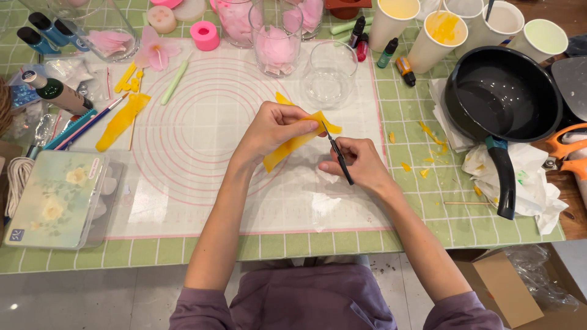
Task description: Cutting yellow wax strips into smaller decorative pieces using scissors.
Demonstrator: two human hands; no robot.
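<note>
The yellow wax sheet (298, 142) is a thin, translucent strip of bright yellow, bent and slightly crumpled, held up off the mat rather than lying flat. It slants from a lower end near the wrist side up to a pointed tip at the upper right, with another small yellow corner showing behind the fingers. It hangs over the middle of the white silicone mat with pink rings.

The black tool (338, 153) is slim, dark and straight, like a small blade or pick. It tilts diagonally, its upper tip touching the sheet's right edge.
</note>
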